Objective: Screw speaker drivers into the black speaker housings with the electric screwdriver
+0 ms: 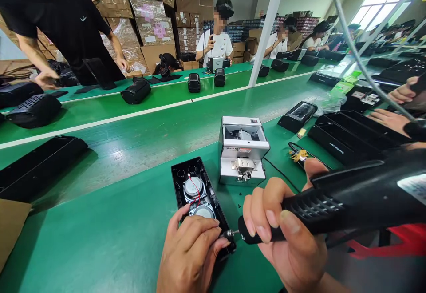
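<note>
My right hand (282, 226) is wrapped around a black electric screwdriver (359, 195), held sideways with its bit pointing left. The bit ends at the fingertips of my left hand (191, 248), which are pinched together; whatever lies between them is too small or hidden to name. Beneath my left hand is an open black speaker housing (213, 186) on the green bench. Two round speaker drivers sit inside it: the upper driver (193, 187) shows fully, with red wires across it, while the lower driver (203, 211) is partly covered by my fingers.
Behind the housing stands a white screw feeder (244, 146). A few loose screws (239, 206) lie nearby. Black speaker casings (356, 137) and a co-worker's hands are at right. Beyond runs a green conveyor (149, 120) carrying speakers, with people along its far side. A cardboard flap (11, 226) is at left.
</note>
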The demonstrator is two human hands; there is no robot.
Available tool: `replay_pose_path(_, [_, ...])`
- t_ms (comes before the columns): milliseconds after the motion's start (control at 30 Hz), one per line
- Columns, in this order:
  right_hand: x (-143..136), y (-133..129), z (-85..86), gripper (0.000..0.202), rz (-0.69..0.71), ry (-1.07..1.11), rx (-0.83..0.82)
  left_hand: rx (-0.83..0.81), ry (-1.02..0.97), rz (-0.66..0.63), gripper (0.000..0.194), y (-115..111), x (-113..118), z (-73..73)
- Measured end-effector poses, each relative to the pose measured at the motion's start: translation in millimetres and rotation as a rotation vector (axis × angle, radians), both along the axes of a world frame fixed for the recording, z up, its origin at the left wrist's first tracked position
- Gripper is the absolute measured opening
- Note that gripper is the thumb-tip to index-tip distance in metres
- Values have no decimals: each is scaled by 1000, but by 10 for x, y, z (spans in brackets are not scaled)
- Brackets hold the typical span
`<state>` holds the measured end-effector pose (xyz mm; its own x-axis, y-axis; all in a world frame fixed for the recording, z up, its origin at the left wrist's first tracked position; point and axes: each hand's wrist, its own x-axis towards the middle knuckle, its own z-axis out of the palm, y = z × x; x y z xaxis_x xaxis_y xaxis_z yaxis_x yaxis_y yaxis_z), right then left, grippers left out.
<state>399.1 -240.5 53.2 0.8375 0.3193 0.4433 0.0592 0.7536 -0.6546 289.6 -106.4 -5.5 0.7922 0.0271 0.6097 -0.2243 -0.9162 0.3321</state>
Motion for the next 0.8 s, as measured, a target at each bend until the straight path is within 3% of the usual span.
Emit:
replay_pose_path(67, [-23, 12, -18, 43, -4, -38, -24, -32, -1, 19, 18, -5, -12, -26])
replay_pose_path(100, [-35, 21, -41, 43, -14, -58, -40, -27, 15, 45, 30, -5, -23, -45])
replay_pose_path(200, [-63, 38, -176, 50, -30, -113, -105, 39, 110, 168, 93, -9, -72, -114])
replay_pose_path(233, [-70, 38, -233, 54, -24, -132, -135, 45, 138, 206, 105, -15, -87, -135])
replay_pose_path(400, [-67, 28, -428, 55, -4, -196, -254, -36, 277, 221, 118, -62, -119, -166])
replay_pose_path(500, [-61, 47, -401, 53, -4, -191, -268, -46, 287, 161, 105, -55, -127, -135])
replay_pose_path(633, [-75, 53, -265, 52, -13, -143, -198, -66, 276, 108, 48, -18, -161, -114])
replay_pose_path(800, [-82, 12, -72, 51, -19, -90, -116, -20, 208, 80, 41, 16, -145, -106])
